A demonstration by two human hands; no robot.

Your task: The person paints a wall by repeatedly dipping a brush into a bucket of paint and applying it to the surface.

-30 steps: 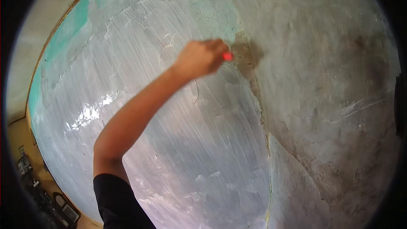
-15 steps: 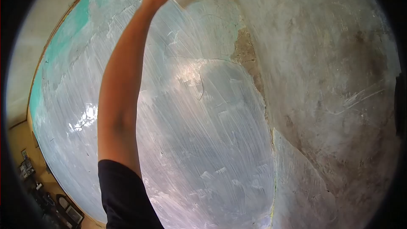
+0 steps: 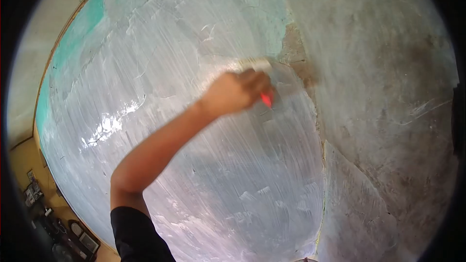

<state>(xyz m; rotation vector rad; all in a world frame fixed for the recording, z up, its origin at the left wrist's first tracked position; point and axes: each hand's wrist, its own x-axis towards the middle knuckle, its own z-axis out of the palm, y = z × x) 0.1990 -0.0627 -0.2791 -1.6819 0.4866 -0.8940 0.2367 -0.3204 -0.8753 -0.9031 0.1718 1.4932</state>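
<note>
My left hand (image 3: 238,92) is raised in front of the wall, its fingers closed round a paintbrush (image 3: 266,99). The brush's red handle end sticks out below the fingers. Its pale, wide head shows above the knuckles, blurred by motion, at or very near the wall. Behind the hand, the wall (image 3: 252,174) carries a streaky, wet-looking whitish coat with shiny patches. No part of my right hand shows.
A bare, stained grey-brown wall (image 3: 378,68) meets the coated one at a cracked corner with a chipped patch (image 3: 293,46). Green paint (image 3: 92,19) remains along the upper left edge. Dark household items (image 3: 63,237) stand at lower left. A small rounded edge (image 3: 306,260) peeks in at the bottom.
My left hand has come down and to the right with the paintbrush, from the top edge to mid-wall. The elbow is now bent, and the view has shifted slightly.
</note>
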